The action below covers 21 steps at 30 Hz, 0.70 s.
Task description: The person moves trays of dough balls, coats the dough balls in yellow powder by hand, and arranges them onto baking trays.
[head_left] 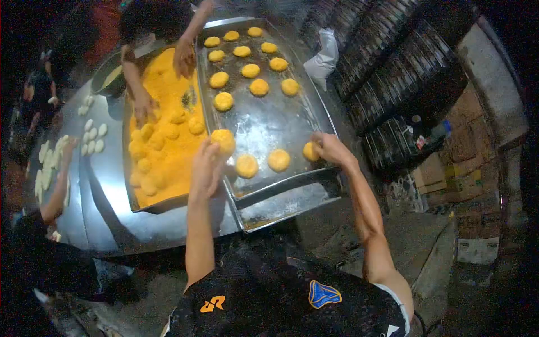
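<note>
- Shiny grey metal tabletop (104,168), bare in a broad strip left of centre.
- Small group of smooth white oval dough pieces (92,136), laid flat inward from the tabletop's left edge; a smaller white cluster (86,105) lies nearer the far edge.
- Longer, pale dough pieces (46,174), crowded along the left edge.
- Dark round bowl (101,78) with yellow contents, at the far edge.
- Dark-clothed person (40,90), blurred, beyond the far left corner.
- Crumpled whitish plastic bag (323,59), past the tabletop's right side.
- Tall dark metal racks (393,73), farther right.
- Flattened brown cardboard (474,191) and a pale printed sheet (478,250), on the floor.
</note>
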Tool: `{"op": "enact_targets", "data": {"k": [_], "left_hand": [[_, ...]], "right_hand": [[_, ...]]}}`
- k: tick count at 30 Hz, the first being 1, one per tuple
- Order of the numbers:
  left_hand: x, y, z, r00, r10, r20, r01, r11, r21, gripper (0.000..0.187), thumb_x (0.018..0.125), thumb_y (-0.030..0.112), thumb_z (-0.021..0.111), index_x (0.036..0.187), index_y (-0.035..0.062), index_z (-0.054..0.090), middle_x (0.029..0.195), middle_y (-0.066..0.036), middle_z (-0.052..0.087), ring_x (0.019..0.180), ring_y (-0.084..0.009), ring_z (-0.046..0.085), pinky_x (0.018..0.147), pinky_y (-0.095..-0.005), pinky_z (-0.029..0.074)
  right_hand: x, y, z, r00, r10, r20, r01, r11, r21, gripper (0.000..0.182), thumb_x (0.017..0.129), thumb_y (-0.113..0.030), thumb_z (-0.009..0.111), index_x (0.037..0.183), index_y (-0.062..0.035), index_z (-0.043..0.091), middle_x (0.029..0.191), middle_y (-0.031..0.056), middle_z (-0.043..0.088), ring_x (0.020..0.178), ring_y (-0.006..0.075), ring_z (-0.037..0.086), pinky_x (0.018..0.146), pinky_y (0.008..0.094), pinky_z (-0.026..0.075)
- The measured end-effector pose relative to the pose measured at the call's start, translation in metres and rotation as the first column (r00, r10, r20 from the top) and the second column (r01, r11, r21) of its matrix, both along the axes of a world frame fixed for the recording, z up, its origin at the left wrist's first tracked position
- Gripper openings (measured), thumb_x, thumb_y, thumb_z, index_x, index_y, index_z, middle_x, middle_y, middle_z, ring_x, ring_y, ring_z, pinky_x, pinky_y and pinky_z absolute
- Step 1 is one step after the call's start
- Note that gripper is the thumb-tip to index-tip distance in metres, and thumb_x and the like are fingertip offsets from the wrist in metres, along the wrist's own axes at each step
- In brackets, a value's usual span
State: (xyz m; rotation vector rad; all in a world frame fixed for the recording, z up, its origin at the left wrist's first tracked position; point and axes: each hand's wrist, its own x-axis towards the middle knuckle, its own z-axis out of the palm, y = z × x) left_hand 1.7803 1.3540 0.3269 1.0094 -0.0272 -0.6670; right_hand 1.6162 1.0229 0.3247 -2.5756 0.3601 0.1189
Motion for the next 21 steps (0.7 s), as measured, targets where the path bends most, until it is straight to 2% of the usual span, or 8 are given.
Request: {"op": "enact_targets", "data": {"k": [5,7,9,13,14,17,19,21], "left_hand": [[-0.018,-0.022,-0.004,1.0,0.006,0.002,-0.006,1.0,0.016,0.037,0.09,0.018,0.062,0.122,0.0052,0.05,0.114,-0.006,0.057,0.106,-0.0196,0.056,0.088,-0.0326,0.049],[-0.022,-0.032,0.001,1.0,-0.011,-0.005,0.011,1.0,0.023,0.044,0.089,0.019,0.063,0.127,0.0034,0.047,0.117,-0.008,0.056,0.107,-0.0193,0.056,0.087,-0.0315,0.049],[-0.025,-0.039,0.005,1.0,-0.023,-0.004,0.023,0.998,0.065,0.052,0.089,0.021,0.065,0.133,0.0045,0.044,0.12,-0.009,0.056,0.107,-0.017,0.057,0.084,-0.0302,0.049],[-0.028,-0.038,0.006,0.988,-0.061,0.139,0.046,0.994,0.104,0.044,0.092,0.022,0.061,0.13,0.0034,0.048,0.115,-0.01,0.059,0.099,-0.0168,0.06,0.08,-0.0276,0.051],[-0.028,-0.033,0.014,0.973,-0.061,0.223,0.035,0.992,0.118,0.041,0.094,0.023,0.059,0.129,0.0032,0.049,0.115,-0.01,0.059,0.099,-0.0166,0.06,0.081,-0.0279,0.051],[-0.022,-0.001,0.024,0.945,0.105,0.309,-0.149,0.981,0.123,0.036,0.097,0.026,0.054,0.122,0.0007,0.056,0.115,-0.01,0.06,0.106,-0.0171,0.058,0.09,-0.0314,0.05],[-0.017,0.03,0.032,0.913,0.135,0.386,-0.25,0.93,0.268,0.034,0.096,0.025,0.055,0.119,0.0,0.058,0.114,-0.01,0.06,0.107,-0.017,0.057,0.089,-0.0302,0.049],[-0.008,0.06,0.02,0.904,0.157,0.399,-0.279,0.922,0.269,0.034,0.095,0.025,0.056,0.119,0.0002,0.058,0.114,-0.01,0.06,0.107,-0.0172,0.057,0.089,-0.0301,0.049]], "right_hand": [[-0.009,0.017,-0.018,0.99,0.099,0.097,-0.089,0.99,-0.107,0.031,0.092,-0.029,0.052,0.101,-0.0004,0.055,0.104,0.0259,0.061,0.095,0.0438,0.059,0.081,0.0495,0.048],[0.012,0.025,0.02,0.954,0.121,-0.276,-0.141,0.989,-0.052,0.034,0.09,-0.028,0.057,0.111,-0.0009,0.055,0.118,0.0245,0.058,0.106,0.0411,0.057,0.089,0.0461,0.047],[0.024,0.056,0.028,0.856,0.27,0.441,-0.237,0.963,-0.13,0.048,0.085,-0.023,0.065,0.125,-0.0015,0.052,0.13,0.0213,0.053,0.121,0.0367,0.05,0.102,0.042,0.041],[0.058,0.126,0.058,0.746,0.334,0.576,-0.443,0.895,0.055,0.06,0.079,-0.015,0.072,0.132,-0.0008,0.048,0.134,0.0188,0.051,0.13,0.0325,0.044,0.109,0.0392,0.036],[0.068,0.132,0.046,0.845,0.132,0.518,-0.376,0.835,0.401,0.061,0.078,-0.014,0.073,0.132,-0.0006,0.047,0.132,0.0189,0.052,0.128,0.0316,0.046,0.107,0.0392,0.038],[0.095,0.132,0.023,0.949,-0.121,0.29,-0.174,0.566,0.806,0.054,0.084,-0.014,0.064,0.13,0.0073,0.044,0.128,0.0231,0.053,0.12,0.0322,0.053,0.102,0.0399,0.044],[0.103,0.128,0.017,0.995,-0.069,-0.075,0.03,-0.505,0.863,0.049,0.087,-0.014,0.049,0.126,0.0156,0.041,0.125,0.028,0.051,0.118,0.0361,0.052,0.102,0.0416,0.045],[0.109,0.136,0.021,0.981,-0.135,-0.142,0.051,-0.522,0.852,0.05,0.086,-0.013,0.041,0.123,0.02,0.04,0.125,0.0302,0.05,0.119,0.0381,0.051,0.102,0.0432,0.045]]}}
